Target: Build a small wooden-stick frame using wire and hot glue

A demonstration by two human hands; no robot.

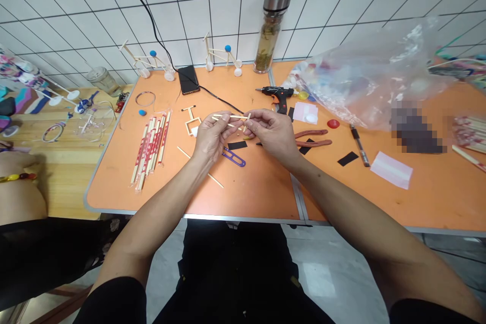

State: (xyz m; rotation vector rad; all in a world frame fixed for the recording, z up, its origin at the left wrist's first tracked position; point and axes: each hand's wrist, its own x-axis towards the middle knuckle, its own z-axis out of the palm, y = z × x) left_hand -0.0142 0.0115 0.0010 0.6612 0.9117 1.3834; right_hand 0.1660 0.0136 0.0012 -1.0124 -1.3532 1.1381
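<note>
Two hands pinching wooden sticks [230,117] above the orange bench [114,182]

The left hand [213,137] and right hand [271,132] are both gripping the sticks in their fingers over mid-bench, while a small stick frame [191,121] is lying just left and a glue gun [275,95] is sitting beyond.

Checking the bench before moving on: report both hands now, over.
Left hand, right hand pinching thin wooden sticks. Red-handled pliers beside right hand.
</note>
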